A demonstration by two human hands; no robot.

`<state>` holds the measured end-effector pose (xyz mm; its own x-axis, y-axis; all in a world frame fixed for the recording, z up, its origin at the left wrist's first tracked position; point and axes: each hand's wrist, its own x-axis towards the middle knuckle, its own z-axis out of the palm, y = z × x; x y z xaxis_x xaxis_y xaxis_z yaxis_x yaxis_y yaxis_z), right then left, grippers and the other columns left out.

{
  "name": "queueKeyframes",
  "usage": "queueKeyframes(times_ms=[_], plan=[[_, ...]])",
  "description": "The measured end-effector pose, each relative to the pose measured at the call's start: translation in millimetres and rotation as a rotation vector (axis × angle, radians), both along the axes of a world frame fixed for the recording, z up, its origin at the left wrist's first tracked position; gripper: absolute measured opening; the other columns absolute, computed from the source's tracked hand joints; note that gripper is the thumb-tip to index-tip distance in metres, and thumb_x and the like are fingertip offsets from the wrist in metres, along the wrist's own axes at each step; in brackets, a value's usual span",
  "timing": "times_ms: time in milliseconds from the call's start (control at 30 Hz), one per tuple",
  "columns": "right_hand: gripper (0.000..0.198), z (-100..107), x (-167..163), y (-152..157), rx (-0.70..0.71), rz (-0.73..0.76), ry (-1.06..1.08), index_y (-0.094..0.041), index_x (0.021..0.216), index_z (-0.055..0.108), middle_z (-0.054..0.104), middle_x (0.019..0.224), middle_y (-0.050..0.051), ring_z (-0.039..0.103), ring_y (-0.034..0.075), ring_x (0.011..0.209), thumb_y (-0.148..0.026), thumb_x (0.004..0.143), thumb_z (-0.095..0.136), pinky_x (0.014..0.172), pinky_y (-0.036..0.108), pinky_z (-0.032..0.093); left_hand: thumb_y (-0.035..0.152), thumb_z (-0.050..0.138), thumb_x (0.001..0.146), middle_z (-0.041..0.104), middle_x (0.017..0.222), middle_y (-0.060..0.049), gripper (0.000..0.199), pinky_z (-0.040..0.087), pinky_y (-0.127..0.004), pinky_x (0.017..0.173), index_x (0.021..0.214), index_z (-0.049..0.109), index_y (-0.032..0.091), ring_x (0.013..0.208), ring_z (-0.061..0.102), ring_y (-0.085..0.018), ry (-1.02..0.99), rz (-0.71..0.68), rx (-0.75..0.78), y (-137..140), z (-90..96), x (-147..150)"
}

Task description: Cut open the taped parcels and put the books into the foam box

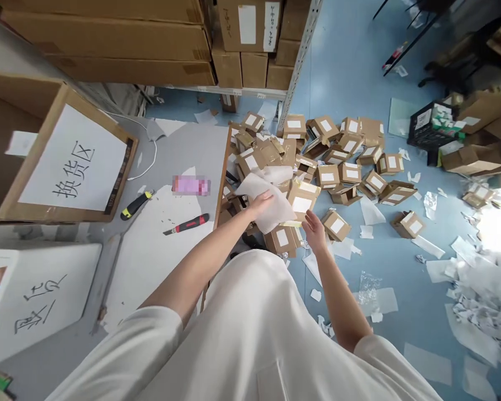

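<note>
My left hand is closed on a translucent white foam sheet, which hangs over the pile of cardboard boxes. Just right of the sheet is a small cardboard box with a white label and yellowish tape along its edges. My right hand is at that box's lower right corner, fingers partly stretched with nothing visible in them; whether they touch the box I cannot tell. On the table to the left lie a red-and-black utility knife, a yellow-and-black cutter and a blurred pink item.
Many small labelled boxes and paper scraps cover the blue floor. A large open carton and a white box stand at left. A shelf with cartons is ahead. Crumpled packing heaps up at right.
</note>
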<state>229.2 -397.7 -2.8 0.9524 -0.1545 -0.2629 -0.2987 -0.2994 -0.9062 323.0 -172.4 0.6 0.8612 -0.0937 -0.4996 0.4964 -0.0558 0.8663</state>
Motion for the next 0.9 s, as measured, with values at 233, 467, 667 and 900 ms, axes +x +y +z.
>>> queueKeyframes(times_ms=[233, 467, 667, 900], plan=[[0.041, -8, 32, 32, -0.337, 0.499, 0.13, -0.021, 0.119, 0.061, 0.071, 0.106, 0.012, 0.07, 0.023, 0.086, -0.027, 0.08, 0.051, 0.084, 0.044, 0.056, 0.035, 0.068, 0.074, 0.074, 0.09, -0.008, 0.039, 0.05, -0.036, 0.087, 0.111, 0.068, 0.021, 0.083, 0.069, -0.024, -0.2, -0.091, 0.304, 86, 24.6, -73], [0.04, -12, 107, 185, -0.601, 1.469, -0.279, -0.02, 0.121, 0.062, 0.069, 0.111, 0.014, 0.067, 0.028, 0.096, -0.024, 0.084, 0.047, 0.088, 0.045, 0.053, 0.041, 0.051, 0.085, 0.069, 0.113, -0.013, 0.046, 0.05, -0.038, 0.085, 0.122, 0.062, 0.016, 0.085, 0.068, -0.025, 0.07, 0.685, 0.745, 175, 47.6, -252], [0.043, 35, 20, 397, -0.41, 2.069, -0.647, -0.014, 0.125, 0.059, 0.066, 0.117, 0.017, 0.066, 0.029, 0.098, -0.028, 0.088, 0.043, 0.092, 0.047, 0.049, 0.042, 0.053, 0.085, 0.068, 0.114, -0.014, 0.051, 0.047, -0.039, 0.092, 0.126, 0.058, 0.013, 0.093, 0.067, -0.027, 0.411, 1.413, 0.812, 113, 55.5, -442], [0.039, 82, -297, 439, -0.064, 2.936, -0.713, -0.019, 0.127, 0.057, 0.064, 0.123, 0.01, 0.066, 0.023, 0.096, -0.027, 0.091, 0.045, 0.09, 0.039, 0.051, 0.037, 0.05, 0.087, 0.068, 0.111, -0.018, 0.05, 0.047, -0.039, 0.091, 0.128, 0.055, 0.007, 0.104, 0.064, -0.031, 1.054, 1.815, 0.628, -40, 16.1, -609]])
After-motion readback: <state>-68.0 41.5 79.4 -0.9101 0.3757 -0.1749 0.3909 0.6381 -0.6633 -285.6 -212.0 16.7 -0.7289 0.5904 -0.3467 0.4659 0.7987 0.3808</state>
